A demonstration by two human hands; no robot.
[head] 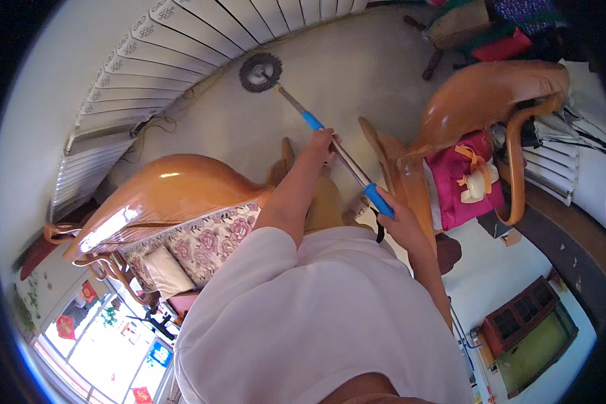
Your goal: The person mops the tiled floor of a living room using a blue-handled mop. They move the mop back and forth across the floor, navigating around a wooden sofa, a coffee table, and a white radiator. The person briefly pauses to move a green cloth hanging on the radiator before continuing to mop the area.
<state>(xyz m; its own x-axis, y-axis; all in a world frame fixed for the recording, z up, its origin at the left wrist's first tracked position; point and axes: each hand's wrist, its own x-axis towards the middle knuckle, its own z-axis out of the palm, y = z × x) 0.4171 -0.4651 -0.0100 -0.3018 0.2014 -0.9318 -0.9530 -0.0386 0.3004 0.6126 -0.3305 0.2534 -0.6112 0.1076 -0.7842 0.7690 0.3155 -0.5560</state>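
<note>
Both my hands are on a telescopic metal pole with blue plastic grips. My left hand wraps the shaft just below the upper blue collar. Lower down, my right hand closes around the blue end grip. At the pole's far end is a round brush head with a dark grey bristle fringe and a paler centre. It lies against the pale floor, close to the foot of a white radiator. My fingers' undersides are partly hidden.
Glossy wooden seating stands on both sides: a sofa with a floral cushion left, another wooden seat bearing magenta cloth right. Loose cable lies near the radiator. A stool-like wooden leg and bags are upper right.
</note>
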